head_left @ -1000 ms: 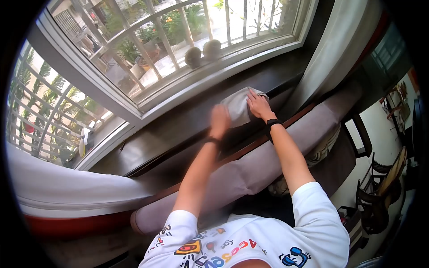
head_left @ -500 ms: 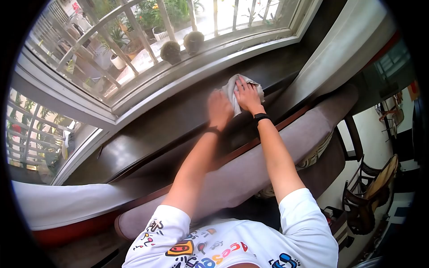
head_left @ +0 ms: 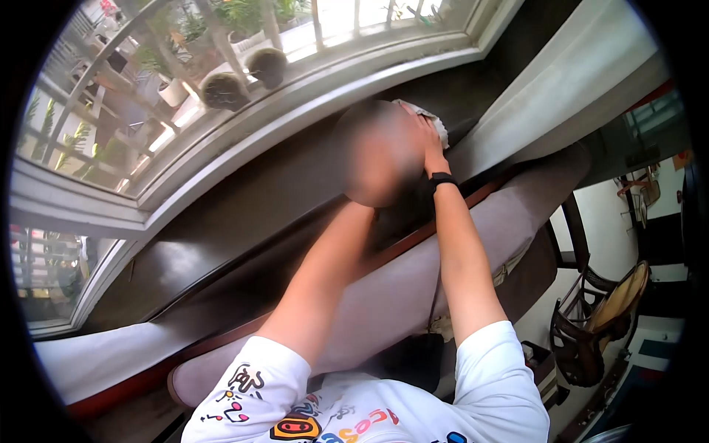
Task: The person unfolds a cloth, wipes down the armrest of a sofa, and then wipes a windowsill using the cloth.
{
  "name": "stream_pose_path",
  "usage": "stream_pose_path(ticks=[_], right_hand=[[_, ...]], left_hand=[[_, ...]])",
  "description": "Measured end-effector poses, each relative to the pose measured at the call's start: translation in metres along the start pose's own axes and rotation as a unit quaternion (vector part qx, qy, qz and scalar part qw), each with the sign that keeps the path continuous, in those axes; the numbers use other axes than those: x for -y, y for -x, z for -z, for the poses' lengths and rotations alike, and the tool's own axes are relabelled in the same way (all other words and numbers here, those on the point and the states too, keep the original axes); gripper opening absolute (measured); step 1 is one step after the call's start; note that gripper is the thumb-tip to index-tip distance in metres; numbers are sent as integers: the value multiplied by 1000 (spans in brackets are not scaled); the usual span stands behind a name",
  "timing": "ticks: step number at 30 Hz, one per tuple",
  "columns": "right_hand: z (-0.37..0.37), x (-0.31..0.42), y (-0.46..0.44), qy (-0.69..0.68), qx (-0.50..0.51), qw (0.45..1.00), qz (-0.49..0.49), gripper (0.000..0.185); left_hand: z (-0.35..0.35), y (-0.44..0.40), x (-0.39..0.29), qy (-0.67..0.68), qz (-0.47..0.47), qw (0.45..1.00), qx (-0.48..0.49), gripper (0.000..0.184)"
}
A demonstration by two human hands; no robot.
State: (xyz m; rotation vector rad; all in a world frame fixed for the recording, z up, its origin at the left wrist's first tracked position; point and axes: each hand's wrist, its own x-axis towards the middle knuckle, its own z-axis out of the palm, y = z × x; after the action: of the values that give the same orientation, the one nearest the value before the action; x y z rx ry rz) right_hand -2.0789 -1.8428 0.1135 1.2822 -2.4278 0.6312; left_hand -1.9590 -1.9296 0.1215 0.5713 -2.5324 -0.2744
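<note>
A pale cloth [head_left: 442, 131] lies on the dark window sill [head_left: 244, 214], mostly covered by my hands. My right hand [head_left: 433, 145] holds it down against the sill, its fingers stretched over the fabric and partly lost in blur. Close beside it on the left, my left hand [head_left: 375, 162] is a smear, so its fingers and any grip cannot be made out. A black band [head_left: 442, 179] sits round my right wrist.
Behind the sill runs a white window frame [head_left: 310, 103] with bars and two round objects beyond it. A pale curtain [head_left: 546, 96] hangs at right. Between me and the sill stands a mauve sofa back [head_left: 391, 295]; a wooden chair [head_left: 598, 317] is farther right.
My right hand and the cloth have shifted slightly right and up along the sill. My left hand has moved right, now heavily blurred. The view has tilted, with the window shifting left.
</note>
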Motion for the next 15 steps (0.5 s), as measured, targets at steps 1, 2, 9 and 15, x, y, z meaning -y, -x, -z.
stream_pose_path(ticks=[1,2,9,15], right_hand=[[0,-10,-2,-4,-10,1000,-3,43],[1,-21,-3,-7,-20,1000,-8,43],[-8,-111,-14,70,-74,995,6,43],[-16,-190,-25,120,-126,984,22,38]], left_hand=[[-9,-5,-7,-14,-9,1000,-17,34],[-21,-10,-15,-25,-19,999,-32,34],[-74,-53,-69,-18,-18,1000,9,37],[-126,-88,-113,-25,-37,998,-32,36]])
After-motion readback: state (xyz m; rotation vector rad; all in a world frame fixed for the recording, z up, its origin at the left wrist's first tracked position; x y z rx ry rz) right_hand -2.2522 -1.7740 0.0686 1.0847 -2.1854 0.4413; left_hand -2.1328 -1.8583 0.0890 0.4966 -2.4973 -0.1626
